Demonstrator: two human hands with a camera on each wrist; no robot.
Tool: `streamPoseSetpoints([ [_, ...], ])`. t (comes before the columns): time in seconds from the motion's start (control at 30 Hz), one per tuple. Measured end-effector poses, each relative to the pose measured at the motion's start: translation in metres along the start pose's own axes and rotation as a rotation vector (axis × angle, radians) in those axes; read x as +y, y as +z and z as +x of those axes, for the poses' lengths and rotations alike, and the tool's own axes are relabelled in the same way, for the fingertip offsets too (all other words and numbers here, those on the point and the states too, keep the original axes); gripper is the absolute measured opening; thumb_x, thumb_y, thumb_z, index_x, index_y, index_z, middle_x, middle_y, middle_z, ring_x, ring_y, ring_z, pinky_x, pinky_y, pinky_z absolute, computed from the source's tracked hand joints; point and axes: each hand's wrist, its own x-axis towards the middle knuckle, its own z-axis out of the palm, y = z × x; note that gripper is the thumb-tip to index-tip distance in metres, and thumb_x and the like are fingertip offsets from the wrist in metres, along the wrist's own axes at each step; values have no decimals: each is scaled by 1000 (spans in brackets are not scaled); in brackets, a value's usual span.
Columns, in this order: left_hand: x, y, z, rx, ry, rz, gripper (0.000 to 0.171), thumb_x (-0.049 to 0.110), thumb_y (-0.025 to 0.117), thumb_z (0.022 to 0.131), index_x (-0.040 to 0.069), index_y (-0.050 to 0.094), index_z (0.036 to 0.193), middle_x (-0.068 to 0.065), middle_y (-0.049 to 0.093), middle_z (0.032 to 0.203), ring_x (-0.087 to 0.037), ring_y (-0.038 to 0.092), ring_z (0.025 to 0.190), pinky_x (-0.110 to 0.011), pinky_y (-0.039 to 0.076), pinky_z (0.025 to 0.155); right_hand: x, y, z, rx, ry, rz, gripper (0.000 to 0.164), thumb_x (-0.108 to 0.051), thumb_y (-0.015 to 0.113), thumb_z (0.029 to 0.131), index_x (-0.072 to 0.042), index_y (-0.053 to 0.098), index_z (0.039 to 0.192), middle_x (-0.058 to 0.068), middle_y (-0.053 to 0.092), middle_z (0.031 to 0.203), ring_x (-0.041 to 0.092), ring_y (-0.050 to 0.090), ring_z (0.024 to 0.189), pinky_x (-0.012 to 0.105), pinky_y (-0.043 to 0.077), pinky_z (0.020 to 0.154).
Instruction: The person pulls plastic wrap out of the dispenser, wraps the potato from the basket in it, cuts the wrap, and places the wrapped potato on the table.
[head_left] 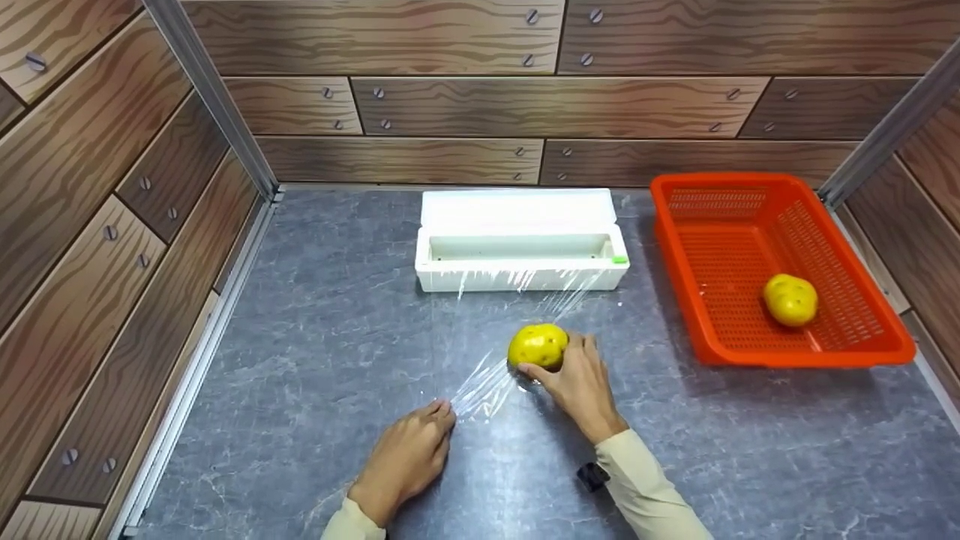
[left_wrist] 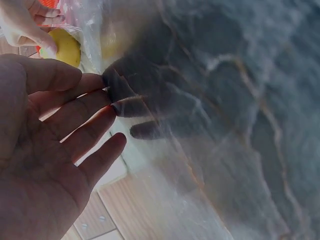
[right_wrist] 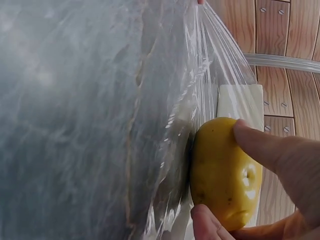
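Observation:
A yellow potato (head_left: 538,346) lies on clear plastic wrap (head_left: 484,386) near the middle of the table. My right hand (head_left: 579,384) grips it from the right, thumb and fingers on its sides, also seen in the right wrist view around the potato (right_wrist: 225,172). To the lower left, my left hand (head_left: 410,452) pinches the edge of the wrap, which runs in taut creases from those fingertips to the potato. In the left wrist view the other fingers of the left hand (left_wrist: 65,120) are spread and nearly straight. The potato's underside is hidden.
Behind the potato stands a long white wrap dispenser (head_left: 521,277) with its lid raised; wrap hangs over its front edge. At right, an orange-red basket (head_left: 679,289) holds another yellow potato (head_left: 790,300). Wood-patterned walls (head_left: 450,105) enclose the grey marbled table (head_left: 300,315).

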Motion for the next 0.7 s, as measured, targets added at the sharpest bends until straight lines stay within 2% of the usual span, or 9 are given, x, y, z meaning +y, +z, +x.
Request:
streamPoseSetpoints([
  [0.17, -1, 1, 4, 63, 42, 43, 19, 10, 65, 95, 1, 74, 109, -16, 71, 119, -32, 70, 107, -46, 57, 90, 4, -3, 1, 12, 7, 9, 72, -43, 89, 74, 11, 61, 113, 22, 63, 100, 37, 63, 88, 51, 53, 76],
  [0.3, -3, 1, 8, 96, 90, 79, 8, 10, 70, 92, 3, 73, 94, -10, 74, 104, -29, 72, 94, -44, 59, 81, 7, -3, 1, 13, 10, 26, 66, -44, 89, 74, 8, 61, 106, 19, 64, 95, 33, 62, 83, 48, 54, 71],
  [0.37, -4, 1, 10, 98, 109, 93, 6, 10, 72, 90, 5, 70, 86, -6, 72, 94, -27, 72, 87, -43, 59, 75, 9, -3, 0, 17, 3, 31, 67, -44, 89, 74, 7, 61, 106, 19, 64, 95, 33, 63, 83, 47, 54, 72],
  [0.47, -6, 0, 13, 103, 127, 101, 13, 10, 76, 88, 8, 67, 78, -2, 67, 82, -25, 70, 78, -42, 58, 68, 11, -3, 0, 25, -13, 27, 69, -44, 89, 73, 8, 61, 109, 19, 65, 96, 34, 64, 84, 49, 55, 73],
  [0.7, -8, -2, 16, 122, 127, 71, 20, 7, 75, 86, 11, 63, 70, 2, 61, 72, -25, 66, 66, -40, 54, 58, 15, -11, -1, 0, -39, 24, 80, -42, 91, 71, 12, 59, 121, 22, 65, 101, 36, 65, 88, 50, 56, 77],
])
